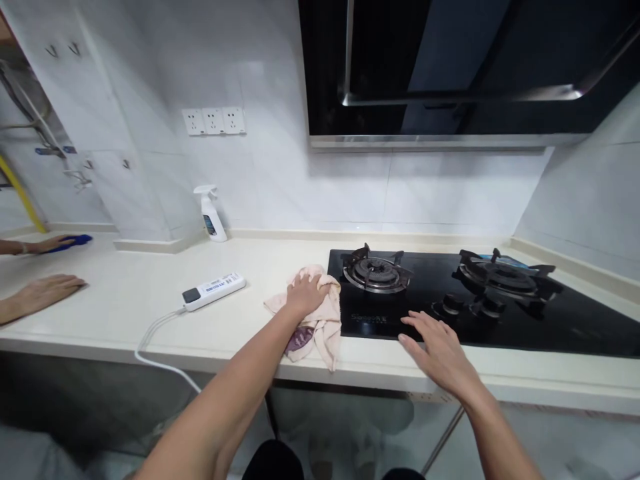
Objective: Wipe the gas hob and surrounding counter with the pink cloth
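My left hand (305, 295) presses down on a bunched pale pink cloth (327, 327), its fingers sunk into the folds. The cloth lies on the white countertop (240, 257) against the left edge of the black gas cooktop (365, 317), with a purple patch at its lower side and one corner hanging over the counter's front edge. My right hand (437, 347) is open and empty, palm down, with its fingers spread over the front edge of the cooktop. Just beyond it are the control knobs (453, 304).
Left of the cloth lies a white power strip (215, 291) with its cable hanging off the counter. A white spray bottle (212, 213) stands by the wall. At far left are another person's hands (45, 293), one on a blue cloth (70, 243). A black range hood (450, 67) overhangs the cooktop.
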A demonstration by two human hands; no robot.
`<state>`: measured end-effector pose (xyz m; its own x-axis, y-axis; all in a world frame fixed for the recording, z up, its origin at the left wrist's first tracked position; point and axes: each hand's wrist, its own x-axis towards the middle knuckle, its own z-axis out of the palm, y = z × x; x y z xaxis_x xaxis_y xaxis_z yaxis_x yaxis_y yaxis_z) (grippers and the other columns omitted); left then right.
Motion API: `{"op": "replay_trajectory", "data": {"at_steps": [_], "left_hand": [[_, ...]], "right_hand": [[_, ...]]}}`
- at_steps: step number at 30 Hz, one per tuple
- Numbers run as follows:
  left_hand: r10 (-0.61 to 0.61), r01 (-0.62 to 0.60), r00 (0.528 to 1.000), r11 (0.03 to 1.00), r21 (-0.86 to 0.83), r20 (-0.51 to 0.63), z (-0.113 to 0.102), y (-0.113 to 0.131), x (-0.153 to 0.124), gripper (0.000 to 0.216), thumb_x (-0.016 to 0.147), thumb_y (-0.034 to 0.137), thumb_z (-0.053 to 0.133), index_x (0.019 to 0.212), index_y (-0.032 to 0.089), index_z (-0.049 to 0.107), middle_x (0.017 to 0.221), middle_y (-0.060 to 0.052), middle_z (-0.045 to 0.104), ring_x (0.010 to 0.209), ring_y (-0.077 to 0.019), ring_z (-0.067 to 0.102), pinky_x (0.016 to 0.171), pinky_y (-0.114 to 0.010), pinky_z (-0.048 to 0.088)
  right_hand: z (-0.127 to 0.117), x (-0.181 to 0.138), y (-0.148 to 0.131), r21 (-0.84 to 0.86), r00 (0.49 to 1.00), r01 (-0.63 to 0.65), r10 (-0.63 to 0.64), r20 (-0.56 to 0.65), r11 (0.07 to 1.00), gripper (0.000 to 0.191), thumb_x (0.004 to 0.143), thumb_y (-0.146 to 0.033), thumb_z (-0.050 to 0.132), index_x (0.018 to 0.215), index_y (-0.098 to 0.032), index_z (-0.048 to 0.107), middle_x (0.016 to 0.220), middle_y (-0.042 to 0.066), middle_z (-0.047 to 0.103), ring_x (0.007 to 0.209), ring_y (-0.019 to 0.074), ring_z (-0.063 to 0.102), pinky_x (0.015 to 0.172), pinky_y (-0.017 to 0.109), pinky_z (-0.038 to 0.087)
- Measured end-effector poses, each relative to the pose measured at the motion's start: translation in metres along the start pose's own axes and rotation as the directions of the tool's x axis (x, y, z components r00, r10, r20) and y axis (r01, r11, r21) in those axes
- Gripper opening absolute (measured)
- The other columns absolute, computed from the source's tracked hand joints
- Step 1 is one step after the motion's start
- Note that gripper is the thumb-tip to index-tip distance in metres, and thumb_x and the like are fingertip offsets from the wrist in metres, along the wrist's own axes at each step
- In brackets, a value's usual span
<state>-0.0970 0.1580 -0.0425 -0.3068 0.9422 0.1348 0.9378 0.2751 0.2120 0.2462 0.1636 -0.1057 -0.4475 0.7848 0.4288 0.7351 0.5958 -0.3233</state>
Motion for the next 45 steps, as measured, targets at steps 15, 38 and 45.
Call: {"op": "replay_trajectory", "data": {"at_steps": [15,38,45], "left_hand": [[0.044,-0.052,0.997,0.991,0.124,0.066,-0.037,-0.069,-0.153,0.070,0.100,0.062,0.033,0.158,0.025,0.041,0.169,-0.009,0.028,0.160,-0.0295,0.018,0.126,-0.060,0.017],[0.162,-0.149,0.984,0.977,0.150,-0.077,-0.018,-0.089,-0.007,0.058,0.099,0.052,0.043,0.144,0.018,0.057,0.152,-0.014,0.053,0.150,-0.0326,0.037,0.127,-0.047,0.026],[0.086,-0.074,0.993,0.987,0.145,-0.081,-0.007,-0.079,0.058,0.060,0.099,0.056,0.042,0.143,0.019,0.057,0.150,-0.015,0.055,0.149,-0.0348,0.035,0.124,-0.050,0.026]], "right_hand": [[0.000,-0.002,-0.001,-0.031,1.000,0.014,-0.014,-0.002,0.999,0.050,0.102,-0.054,0.039,0.135,-0.024,0.062,0.152,0.008,0.054,0.149,0.0299,0.038,0.124,0.059,0.024],[-0.001,-0.008,0.002,-0.077,0.999,0.023,-0.025,-0.032,0.997,0.057,0.100,-0.066,0.035,0.132,-0.027,0.064,0.150,0.007,0.056,0.146,0.0323,0.042,0.122,0.060,0.028],[-0.005,-0.006,-0.003,-0.075,0.998,0.021,-0.026,-0.057,0.997,0.053,0.101,-0.061,0.037,0.128,-0.026,0.066,0.146,0.008,0.059,0.144,0.0328,0.045,0.120,0.059,0.030]]}}
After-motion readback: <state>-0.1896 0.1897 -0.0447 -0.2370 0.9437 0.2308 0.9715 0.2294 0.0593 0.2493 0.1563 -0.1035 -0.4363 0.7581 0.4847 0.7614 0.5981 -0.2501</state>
